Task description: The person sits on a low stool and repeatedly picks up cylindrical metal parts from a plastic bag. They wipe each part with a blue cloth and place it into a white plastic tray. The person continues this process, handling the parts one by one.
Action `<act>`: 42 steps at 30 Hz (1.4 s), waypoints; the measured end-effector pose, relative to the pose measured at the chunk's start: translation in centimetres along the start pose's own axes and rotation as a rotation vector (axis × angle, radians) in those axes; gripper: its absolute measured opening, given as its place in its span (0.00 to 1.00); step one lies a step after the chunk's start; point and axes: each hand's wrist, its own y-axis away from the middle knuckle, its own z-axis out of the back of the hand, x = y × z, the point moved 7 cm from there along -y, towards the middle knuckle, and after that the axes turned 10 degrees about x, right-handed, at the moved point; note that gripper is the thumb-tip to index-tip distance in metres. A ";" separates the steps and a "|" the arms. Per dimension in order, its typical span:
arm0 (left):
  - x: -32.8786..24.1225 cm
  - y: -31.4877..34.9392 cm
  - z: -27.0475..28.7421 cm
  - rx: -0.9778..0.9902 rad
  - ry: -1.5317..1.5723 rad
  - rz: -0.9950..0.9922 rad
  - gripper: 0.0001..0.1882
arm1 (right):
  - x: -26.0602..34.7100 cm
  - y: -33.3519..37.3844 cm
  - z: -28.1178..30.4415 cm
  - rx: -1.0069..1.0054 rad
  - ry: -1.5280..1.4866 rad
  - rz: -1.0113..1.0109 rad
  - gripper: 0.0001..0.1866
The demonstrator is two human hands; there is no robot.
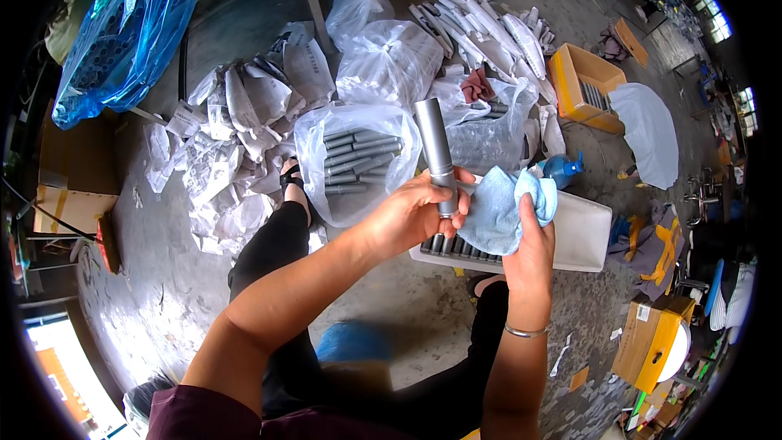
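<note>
My left hand (415, 208) is wrapped round the lower part of a grey metal tube (434, 138), which stands nearly upright with a ring-like groove partway down. In my right hand (531, 240) is a light blue cloth (493, 208), bunched between thumb and fingers just right of the tube. Part of the cloth reaches close to my left fingers; whether it touches the tube I cannot tell. Below both hands lies a white plastic tray (582, 232) with a row of dark tubes (464, 251) in its left part. A clear plastic bag (318, 183) ahead holds several similar grey tubes (358, 155).
Crumpled paper wrappings (228, 147) heap at the left, and paper-wrapped rolls (489, 28) lie farther off. An open yellow carton (582, 85) and a blue bottle (562, 167) stand to the right. Blue plastic sheeting (130, 33) hangs at upper left. A box (652, 342) sits at lower right.
</note>
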 end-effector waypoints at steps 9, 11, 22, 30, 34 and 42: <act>0.3 -0.1 0.3 0.000 0.018 0.010 0.23 | 0.2 0.0 -0.4 0.030 0.048 -0.008 0.23; 0.2 -0.1 0.3 -0.004 0.008 0.008 0.23 | -0.1 -0.1 -0.1 0.020 0.044 -0.007 0.23; 0.0 0.2 0.4 -0.028 -0.115 0.012 0.20 | -0.3 -0.1 -0.3 0.017 0.088 -0.033 0.22; -0.4 0.6 0.6 -0.164 -0.420 0.071 0.18 | -0.4 -0.2 -0.5 0.020 0.107 -0.025 0.21; -0.7 0.7 0.3 -0.231 -0.573 0.084 0.17 | -0.2 -0.2 -0.8 0.019 0.092 -0.019 0.21; -0.5 0.5 0.8 -0.221 -0.655 0.088 0.13 | -0.3 -0.3 -0.6 -0.006 0.091 0.015 0.22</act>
